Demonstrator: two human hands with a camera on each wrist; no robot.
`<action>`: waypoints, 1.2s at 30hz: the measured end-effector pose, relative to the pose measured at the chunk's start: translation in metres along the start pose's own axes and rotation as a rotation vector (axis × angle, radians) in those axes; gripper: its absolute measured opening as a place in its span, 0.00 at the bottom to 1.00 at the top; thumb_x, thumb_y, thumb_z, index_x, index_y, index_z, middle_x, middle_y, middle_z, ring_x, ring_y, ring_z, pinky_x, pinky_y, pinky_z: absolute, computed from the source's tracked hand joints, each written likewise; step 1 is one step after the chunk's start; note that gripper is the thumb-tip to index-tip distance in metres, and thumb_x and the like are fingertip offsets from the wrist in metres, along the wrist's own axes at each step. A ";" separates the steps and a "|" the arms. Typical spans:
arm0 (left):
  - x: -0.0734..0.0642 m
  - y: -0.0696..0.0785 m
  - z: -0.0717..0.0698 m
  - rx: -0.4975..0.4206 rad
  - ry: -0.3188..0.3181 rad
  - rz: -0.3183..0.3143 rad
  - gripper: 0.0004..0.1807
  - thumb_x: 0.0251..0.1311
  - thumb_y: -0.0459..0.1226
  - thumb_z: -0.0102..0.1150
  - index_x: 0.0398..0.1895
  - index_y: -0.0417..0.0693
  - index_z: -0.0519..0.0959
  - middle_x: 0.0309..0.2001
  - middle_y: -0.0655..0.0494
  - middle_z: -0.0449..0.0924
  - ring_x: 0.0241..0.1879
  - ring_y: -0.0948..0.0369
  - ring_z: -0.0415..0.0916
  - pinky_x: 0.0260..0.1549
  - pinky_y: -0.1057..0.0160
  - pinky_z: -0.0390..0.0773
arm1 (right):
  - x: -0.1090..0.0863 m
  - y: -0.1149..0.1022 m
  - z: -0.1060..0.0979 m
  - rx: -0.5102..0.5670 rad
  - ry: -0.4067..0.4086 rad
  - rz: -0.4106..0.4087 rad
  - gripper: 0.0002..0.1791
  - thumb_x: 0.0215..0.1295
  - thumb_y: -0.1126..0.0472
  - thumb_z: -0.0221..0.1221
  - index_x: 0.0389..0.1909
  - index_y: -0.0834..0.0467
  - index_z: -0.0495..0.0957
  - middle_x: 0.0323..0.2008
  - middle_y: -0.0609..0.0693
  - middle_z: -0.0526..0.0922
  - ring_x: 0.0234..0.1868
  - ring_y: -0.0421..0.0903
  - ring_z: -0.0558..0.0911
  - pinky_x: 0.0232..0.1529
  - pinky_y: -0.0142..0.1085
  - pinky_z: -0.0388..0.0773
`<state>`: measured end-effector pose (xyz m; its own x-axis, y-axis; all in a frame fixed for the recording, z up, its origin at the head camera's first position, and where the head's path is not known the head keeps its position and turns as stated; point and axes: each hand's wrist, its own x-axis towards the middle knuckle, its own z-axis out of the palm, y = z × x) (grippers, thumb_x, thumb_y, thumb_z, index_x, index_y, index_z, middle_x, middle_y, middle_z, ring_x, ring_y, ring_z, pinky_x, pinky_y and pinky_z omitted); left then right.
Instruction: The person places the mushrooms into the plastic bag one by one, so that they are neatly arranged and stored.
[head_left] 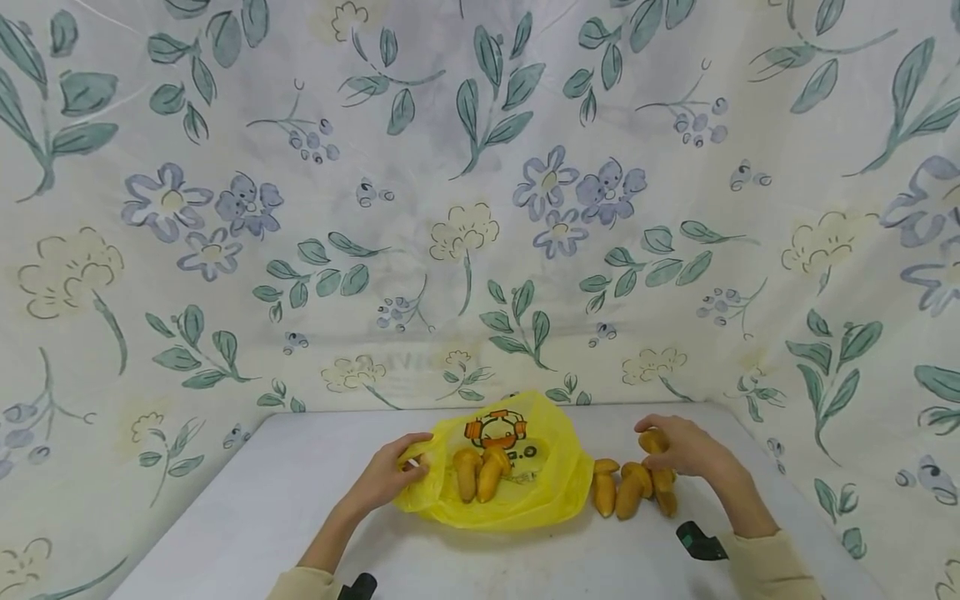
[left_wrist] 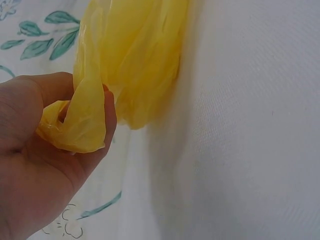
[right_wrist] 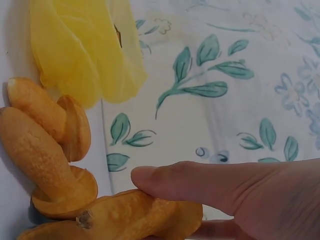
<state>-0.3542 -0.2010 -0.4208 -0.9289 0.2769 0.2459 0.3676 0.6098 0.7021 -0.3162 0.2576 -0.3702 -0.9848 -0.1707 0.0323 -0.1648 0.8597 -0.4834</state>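
Note:
A yellow plastic bag (head_left: 547, 500) with a cartoon print lies on the table, its left edge pinched between the thumb and fingers of my left hand (head_left: 393, 473). The left wrist view shows the thin bag film (left_wrist: 87, 117) bunched in that hand. Two brown mushrooms (head_left: 491, 477) lie side by side within the bag's outline. Right of the bag, my right hand (head_left: 681, 447) grips a mushroom (right_wrist: 135, 215), thumb on top and the other fingers mostly hidden. Under and beside it are more mushrooms (head_left: 633, 490), with thick stems and round caps.
The white table (head_left: 247, 500) reaches back to a hanging floral cloth (head_left: 420, 250), which also rises at both sides. Dark wrist devices (head_left: 701, 542) sit near both sleeves at the front.

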 end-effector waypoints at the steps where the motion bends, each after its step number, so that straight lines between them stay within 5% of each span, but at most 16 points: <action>1: 0.000 0.000 0.000 0.002 -0.001 -0.002 0.26 0.58 0.28 0.62 0.62 0.42 0.74 0.55 0.42 0.78 0.39 0.59 0.74 0.37 0.70 0.76 | 0.000 -0.001 0.000 -0.012 0.006 -0.003 0.25 0.55 0.63 0.69 0.56 0.59 0.76 0.50 0.60 0.81 0.43 0.50 0.78 0.43 0.46 0.82; 12: -0.002 -0.002 0.002 -0.006 0.013 -0.022 0.26 0.58 0.28 0.62 0.61 0.44 0.75 0.56 0.43 0.78 0.38 0.60 0.74 0.37 0.70 0.77 | 0.005 -0.012 0.003 -0.045 0.009 -0.028 0.25 0.56 0.61 0.69 0.55 0.58 0.76 0.51 0.58 0.81 0.44 0.50 0.78 0.49 0.49 0.79; 29: 0.000 -0.005 0.000 0.026 -0.013 0.042 0.26 0.58 0.28 0.62 0.62 0.41 0.74 0.58 0.39 0.77 0.40 0.58 0.75 0.38 0.70 0.77 | 0.014 -0.027 0.009 0.000 0.024 -0.055 0.24 0.56 0.59 0.69 0.55 0.55 0.77 0.55 0.54 0.81 0.49 0.50 0.79 0.55 0.51 0.78; 36: 0.000 -0.004 0.001 0.016 -0.002 0.038 0.25 0.58 0.28 0.61 0.61 0.41 0.75 0.58 0.40 0.77 0.41 0.58 0.75 0.38 0.70 0.77 | 0.016 -0.044 0.010 0.054 0.021 -0.039 0.25 0.56 0.60 0.69 0.56 0.54 0.77 0.52 0.52 0.82 0.44 0.48 0.79 0.47 0.46 0.82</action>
<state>-0.3555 -0.2026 -0.4241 -0.9143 0.3016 0.2702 0.4029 0.6109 0.6815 -0.3244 0.2124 -0.3578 -0.9787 -0.1929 0.0700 -0.2005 0.8251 -0.5282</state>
